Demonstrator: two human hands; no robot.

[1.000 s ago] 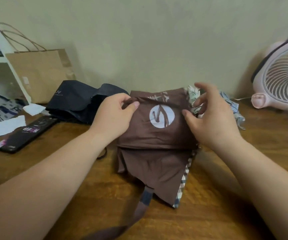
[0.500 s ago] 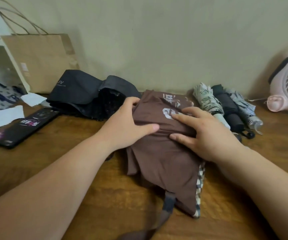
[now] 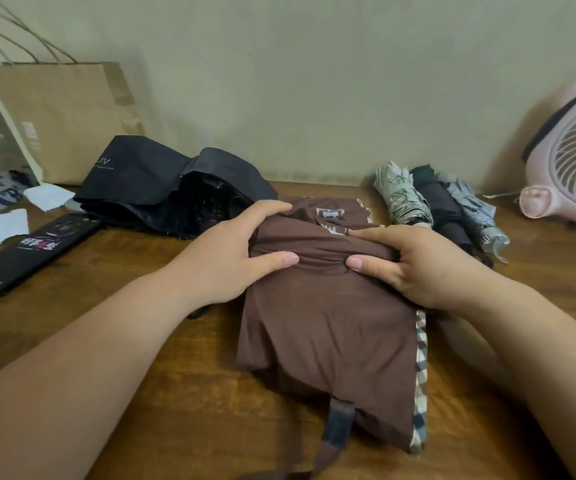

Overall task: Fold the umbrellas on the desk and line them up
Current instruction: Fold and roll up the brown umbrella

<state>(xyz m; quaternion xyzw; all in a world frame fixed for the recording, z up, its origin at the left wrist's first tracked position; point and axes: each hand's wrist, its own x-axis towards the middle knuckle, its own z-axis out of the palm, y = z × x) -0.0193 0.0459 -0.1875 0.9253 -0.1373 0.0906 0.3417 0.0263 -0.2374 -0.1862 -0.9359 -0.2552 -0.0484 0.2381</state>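
Left hand (image 3: 236,252) fingers (image 3: 272,261) and right hand (image 3: 418,263) fingers (image 3: 366,263) curled, pinching a fold across the brown umbrella (image 3: 328,323) at mid-worktop (image 3: 182,393). Canopy looks soft, light, probably slippery; ribs stiff beneath. Best gripped through cloth onto ribs. Strap (image 3: 336,427) hangs loose at the near edge. Three rolled umbrellas (image 3: 442,206) far right; black umbrella (image 3: 172,188) far left, unfolded.
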